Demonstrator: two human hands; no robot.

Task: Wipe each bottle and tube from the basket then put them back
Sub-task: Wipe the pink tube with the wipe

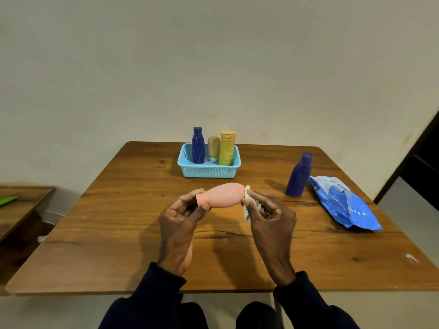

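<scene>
Figure. A brown wooden desk (118, 233) is standing against a plain cream wall (213, 67). Over its near middle, a squat pink plastic bottle (223, 194) with a rounded body is lying crosswise between the hands, apparently clear of the desk top, with its cap end toward the person's left. The left hand (180, 224) is pinching the narrow pink cap (202, 198) between thumb and curled fingers. The right hand (270, 219) is pinching a crumpled white wipe (248, 211) and pressing it against the bottle's rounded base.

By its look, the bottle is handling as a light, smooth, slightly yielding container. The cap and neck are offering the stiffest, surest hold, whereas the bulging body is likely turning slippery under a damp wipe, so support at both ends suits it.

Beyond, near the far edge, a light blue perforated plastic basket (206, 172) is holding three upright items: a dark blue bottle (198, 147), a beige tube (213, 148) standing on its cap, and a yellow tube (227, 149). To the right, a second dark blue flip-cap bottle (298, 175) is standing on the desk, just beside a soft blue pack of wipes (344, 203) lying flat.
</scene>
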